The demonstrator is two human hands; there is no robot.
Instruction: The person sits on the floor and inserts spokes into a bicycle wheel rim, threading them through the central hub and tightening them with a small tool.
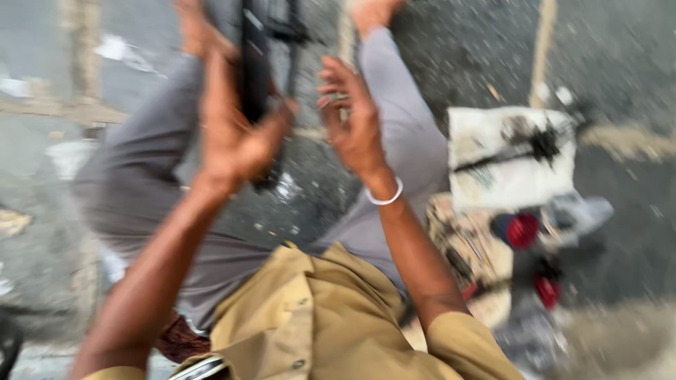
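Note:
The frame is blurred by motion. My left hand (229,134) is raised in front of me and wrapped around a long black object (253,67) that runs up out of the top edge. My right hand (352,123) is beside it to the right, fingers spread and curled, touching nothing that I can make out; a white bangle (385,198) sits on that wrist. Below the hands are my grey-trousered knees (141,176) and tan shirt (317,309). I am seated low over a dark gritty floor (479,49).
To my right on the floor lies a dirty white cloth (510,158) with black smears and a dark part on it. Nearer me are red round caps (522,230), a grey item (581,214) and a cluttered tray of small tools (468,246).

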